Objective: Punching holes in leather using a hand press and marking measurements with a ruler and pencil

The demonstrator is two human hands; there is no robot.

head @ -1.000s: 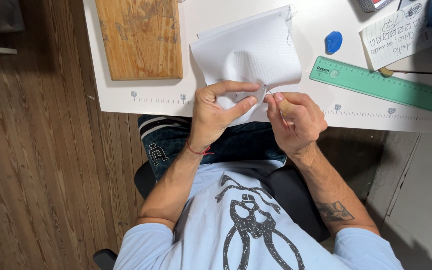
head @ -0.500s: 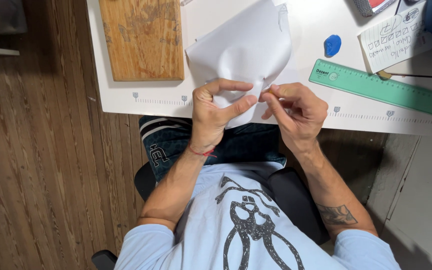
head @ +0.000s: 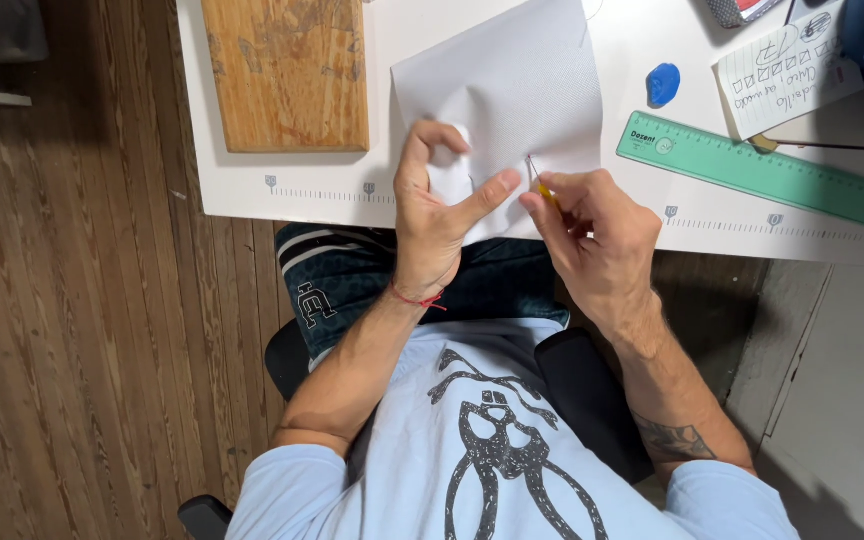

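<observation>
A piece of white fabric (head: 512,90) lies on the white table (head: 282,185), its near edge lifted off the table's front. My left hand (head: 432,215) pinches that near edge between thumb and fingers. My right hand (head: 592,235) is closed on a thin yellow tool (head: 544,188), its fine point touching the fabric right beside my left thumb. The two hands are almost touching over the table's front edge.
A wooden board (head: 287,70) sits on the table to the left of the fabric. A green ruler (head: 762,172) lies to the right, with a blue chalk piece (head: 663,82) and a sheet of paper with handwriting (head: 797,65) behind it. Wooden floor is on the left.
The fabric has been turned and spread flatter on the table. My left hand has shifted its pinch along the edge, and my right hand now shows the yellow tool at the fabric.
</observation>
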